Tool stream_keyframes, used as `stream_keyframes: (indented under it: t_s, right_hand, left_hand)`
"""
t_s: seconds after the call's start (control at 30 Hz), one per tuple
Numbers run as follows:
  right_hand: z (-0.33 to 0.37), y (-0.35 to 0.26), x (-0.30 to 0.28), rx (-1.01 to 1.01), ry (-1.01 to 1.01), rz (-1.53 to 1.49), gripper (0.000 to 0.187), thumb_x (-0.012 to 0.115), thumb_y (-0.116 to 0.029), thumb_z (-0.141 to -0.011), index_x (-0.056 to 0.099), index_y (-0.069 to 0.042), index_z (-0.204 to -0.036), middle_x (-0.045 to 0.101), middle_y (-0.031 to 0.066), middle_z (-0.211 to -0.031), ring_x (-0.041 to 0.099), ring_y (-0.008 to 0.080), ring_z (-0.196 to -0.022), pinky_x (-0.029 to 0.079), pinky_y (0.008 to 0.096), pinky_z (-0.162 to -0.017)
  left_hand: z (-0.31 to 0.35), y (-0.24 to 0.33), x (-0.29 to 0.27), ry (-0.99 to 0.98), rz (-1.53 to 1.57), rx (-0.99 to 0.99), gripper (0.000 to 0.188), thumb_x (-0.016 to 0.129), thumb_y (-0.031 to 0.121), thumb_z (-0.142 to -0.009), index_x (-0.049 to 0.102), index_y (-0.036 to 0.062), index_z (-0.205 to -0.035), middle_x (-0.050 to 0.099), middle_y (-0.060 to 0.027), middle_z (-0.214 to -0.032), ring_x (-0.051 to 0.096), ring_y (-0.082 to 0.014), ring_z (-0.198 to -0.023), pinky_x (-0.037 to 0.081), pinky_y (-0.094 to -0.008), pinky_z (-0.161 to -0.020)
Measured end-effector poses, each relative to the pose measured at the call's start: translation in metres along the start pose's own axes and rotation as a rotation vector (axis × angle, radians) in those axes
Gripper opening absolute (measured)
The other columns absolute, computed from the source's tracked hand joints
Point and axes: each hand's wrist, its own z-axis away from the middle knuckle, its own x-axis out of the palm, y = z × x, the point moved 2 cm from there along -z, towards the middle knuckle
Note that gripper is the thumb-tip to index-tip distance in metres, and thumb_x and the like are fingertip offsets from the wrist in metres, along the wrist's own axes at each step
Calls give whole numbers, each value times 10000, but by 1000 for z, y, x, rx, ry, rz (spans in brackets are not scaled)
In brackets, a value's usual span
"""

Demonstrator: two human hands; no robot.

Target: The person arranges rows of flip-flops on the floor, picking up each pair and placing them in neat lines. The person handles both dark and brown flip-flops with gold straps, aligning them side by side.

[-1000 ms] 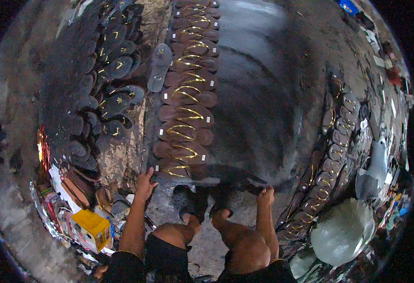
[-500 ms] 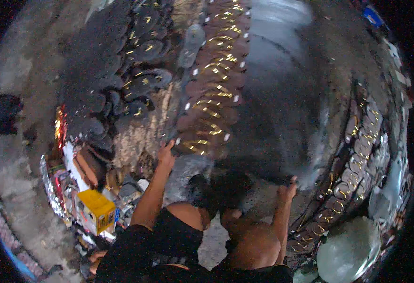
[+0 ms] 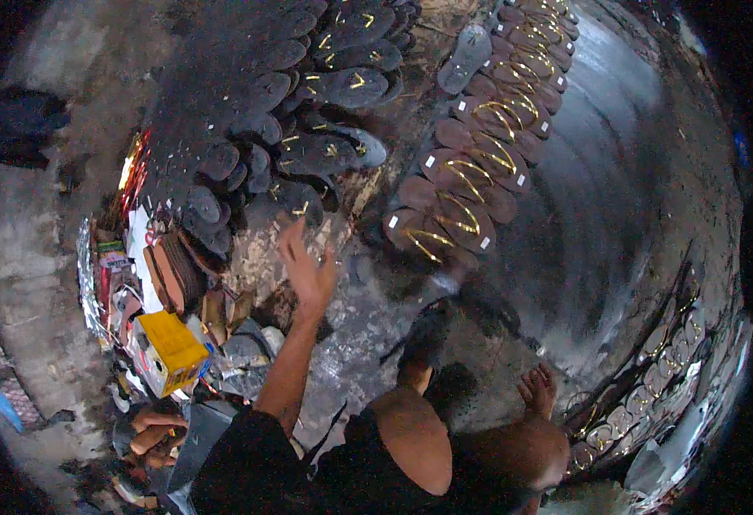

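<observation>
My left hand (image 3: 309, 273) is raised with its fingers spread and holds nothing. Just beyond its fingertips lies a dark sole (image 3: 286, 202) with a small gold strap piece, at the near end of a heap of dark footwear soles (image 3: 325, 154). My right hand (image 3: 538, 391) hovers by my right knee, empty, its fingers slightly bent and apart. Between and beyond the hands, brown sandals with gold straps (image 3: 454, 210) overlap in a long row. They lie along the left side of a dark, shiny board (image 3: 565, 223). A single grey sole (image 3: 467, 58) rests beside the row.
A yellow-topped box (image 3: 173, 342) stands among clutter at the left, near brown sole pieces (image 3: 169, 273). Another row of gold-strapped sandals (image 3: 634, 403) curves along the right. Pinkish footwear (image 3: 3, 352) lies at the far left edge.
Both hands have left the board's near edge. My left hand has moved to the dark soles with fingers spread; my right has drawn back to my knee. The view has swung left.
</observation>
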Motion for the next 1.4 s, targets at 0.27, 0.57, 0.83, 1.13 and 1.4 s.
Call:
stream_keyframes:
  t_s: [0.27,0.57,0.83,1.13,1.4]
  right_hand:
    - [-55,-102,155,-665,-342,364,458,680,-152,-965,540,-53,-1389,570,85,-1379,619,193,-1073,511,346,-917]
    - [-107,-98,186,-866,-488,531,397,652,-64,-982,557,-44,-1366,622,94,-1315,632,196,-1121,509,352,-974]
    - [50,-22,345,-665,-830,457,661,800,-188,-901,473,-49,-1458,606,121,-1339,592,259,-1224,457,407,-1069]
    - [21,17,376,-1101,-1042,613,638,776,-127,-894,473,-15,-1444,539,180,-1415,505,273,-1340,396,406,-1128]
    - [31,-143,298,-713,-932,113,681,777,-136,-913,414,-5,-1474,440,129,-1520,437,250,-1402,385,402,-1153]
  left_hand:
    - [-49,-87,20,117,110,150,549,686,-6,-843,556,36,-1374,532,-164,-1422,474,-378,-1330,363,-491,-1142]
    - [-34,24,-118,234,-144,-66,328,673,-23,-894,685,25,-1218,692,-165,-1194,652,-355,-1129,498,-422,-997]
    - [46,120,-72,61,108,129,489,675,-132,-762,704,66,-1208,704,-153,-1191,651,-355,-1147,492,-439,-1030]
    - [-15,94,-204,512,-130,-160,305,659,41,-958,632,-32,-1253,694,-132,-1126,642,-277,-1022,496,-389,-957]
    - [-75,179,-84,-19,574,48,306,684,161,-984,678,4,-1246,721,-54,-1123,637,-139,-1019,498,-301,-928]
